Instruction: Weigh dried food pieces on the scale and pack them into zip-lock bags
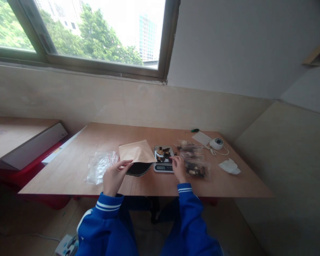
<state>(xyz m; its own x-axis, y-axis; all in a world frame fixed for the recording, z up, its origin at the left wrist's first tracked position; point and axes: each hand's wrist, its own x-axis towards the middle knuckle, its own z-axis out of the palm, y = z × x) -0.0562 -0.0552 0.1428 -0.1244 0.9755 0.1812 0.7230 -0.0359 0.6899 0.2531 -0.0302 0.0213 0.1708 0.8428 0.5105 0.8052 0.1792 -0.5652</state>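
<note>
My left hand (114,177) pinches the edge of a brown kraft paper pouch (137,151), with thumb and fingers closed at its mouth. The pouch lies tilted over the table, its dark inside showing toward me. Just right of it, a digital kitchen scale (162,168) bears dark and tan dried pieces (163,153), which look like dried mushroom. Over the scale's right edge, my right hand (178,168) has its fingertips pinched at a dark dried piece; the fingers partly cover it. Beside that hand lie clear zip bags (196,169) filled with dried pieces.
Clear plastic bags (100,167) lie left of the pouch. Toward the right are a round white device (216,143) with a cable, a crumpled white tissue (229,166) and a white sheet (201,138). A green-handled screwdriver (195,130) rests at the table's back edge.
</note>
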